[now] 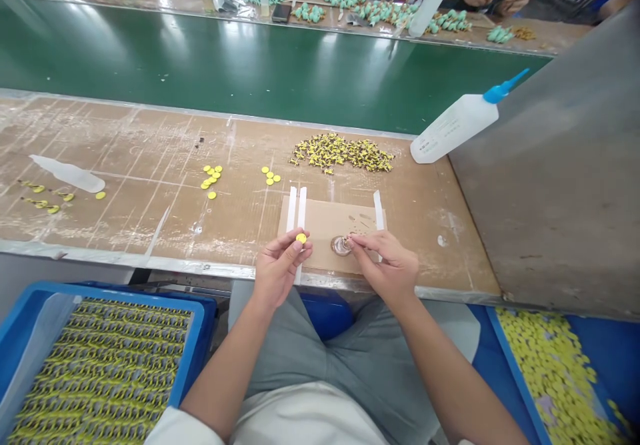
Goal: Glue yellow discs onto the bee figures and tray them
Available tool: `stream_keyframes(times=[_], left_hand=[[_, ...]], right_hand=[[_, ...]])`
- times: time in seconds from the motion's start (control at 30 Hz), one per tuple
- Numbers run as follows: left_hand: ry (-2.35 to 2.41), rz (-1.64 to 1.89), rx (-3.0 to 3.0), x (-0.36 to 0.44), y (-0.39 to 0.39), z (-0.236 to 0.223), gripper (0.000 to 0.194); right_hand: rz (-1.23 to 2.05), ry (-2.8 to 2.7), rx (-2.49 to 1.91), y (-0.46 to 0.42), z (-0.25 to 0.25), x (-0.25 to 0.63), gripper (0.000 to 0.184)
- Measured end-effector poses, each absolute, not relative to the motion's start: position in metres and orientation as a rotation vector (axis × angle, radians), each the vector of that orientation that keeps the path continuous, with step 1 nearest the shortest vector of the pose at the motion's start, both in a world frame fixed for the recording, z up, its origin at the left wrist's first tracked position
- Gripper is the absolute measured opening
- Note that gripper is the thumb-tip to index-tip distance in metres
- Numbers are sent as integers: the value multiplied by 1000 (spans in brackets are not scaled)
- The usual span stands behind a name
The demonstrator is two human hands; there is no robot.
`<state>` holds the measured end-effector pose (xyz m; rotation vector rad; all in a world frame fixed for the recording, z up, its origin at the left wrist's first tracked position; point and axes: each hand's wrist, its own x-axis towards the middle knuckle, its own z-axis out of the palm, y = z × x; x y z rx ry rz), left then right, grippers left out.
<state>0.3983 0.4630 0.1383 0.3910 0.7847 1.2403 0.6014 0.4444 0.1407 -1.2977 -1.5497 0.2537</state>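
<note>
My left hand is closed in a pinch on a small yellow disc, held just above the front edge of the workbench. My right hand is closed too, its fingertips pinching a tiny piece I cannot make out over a glue puddle on a brown cardboard sheet. White strips lie on the cardboard's left and right sides. Beyond it sits a pile of small yellow-and-black parts, and loose yellow discs lie to the left.
A white glue bottle with a blue nozzle leans against a grey panel on the right. A green conveyor belt runs behind. Blue bins of parts sit at lower left and lower right. Other people work across the belt.
</note>
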Motion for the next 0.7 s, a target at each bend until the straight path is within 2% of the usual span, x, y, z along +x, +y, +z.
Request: stream_keyframes(times=[0.2, 0.53, 0.7], left_hand=[[774, 1237, 373, 399, 464, 141, 32], [764, 1232, 373, 397, 463, 137, 30], [750, 1229, 371, 397, 463, 138, 28]], right_hand=[[217, -1497, -1317, 443, 151, 604, 12], [93, -1886, -1103, 450, 158, 618, 35], [99, -1907, -1099, 453, 155, 618, 34]])
